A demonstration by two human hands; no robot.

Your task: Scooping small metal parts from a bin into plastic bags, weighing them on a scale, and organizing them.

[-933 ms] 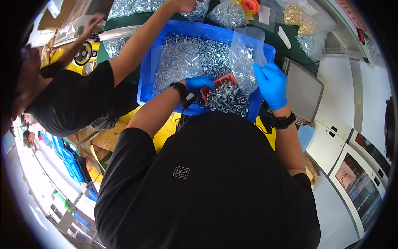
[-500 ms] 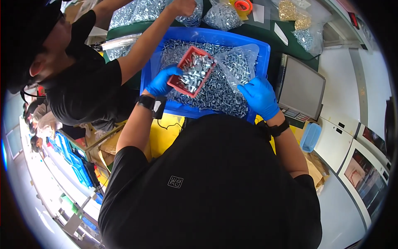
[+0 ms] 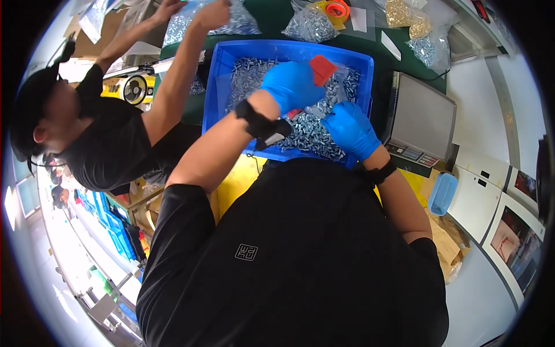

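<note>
A blue tub (image 3: 352,56) in front of me holds a mass of small silvery cylindrical metal pieces (image 3: 309,132). My left hand (image 3: 293,87), in a blue glove, grips a small red plastic bin (image 3: 322,70) over the tub. The bin is tipped toward the right, and my hand covers most of it, so its contents are hidden. Beside it, my gloved right hand (image 3: 351,130) pinches the edge of a clear plastic bag (image 3: 321,106). The bag lies between my hands, under the tipped bin; how full it is cannot be made out.
A scale (image 3: 422,118) stands right of the tub. Filled clear bags (image 3: 310,24) and an orange tape roll (image 3: 337,8) lie behind it. At the left, a co-worker (image 3: 104,127) reaches over other bags. A light-blue tray (image 3: 443,194) sits at the lower right.
My left hand has moved right and turned over, tipping the red bin that was upright and full of metal pieces. My right hand has shifted slightly left. The co-worker's arms have moved left.
</note>
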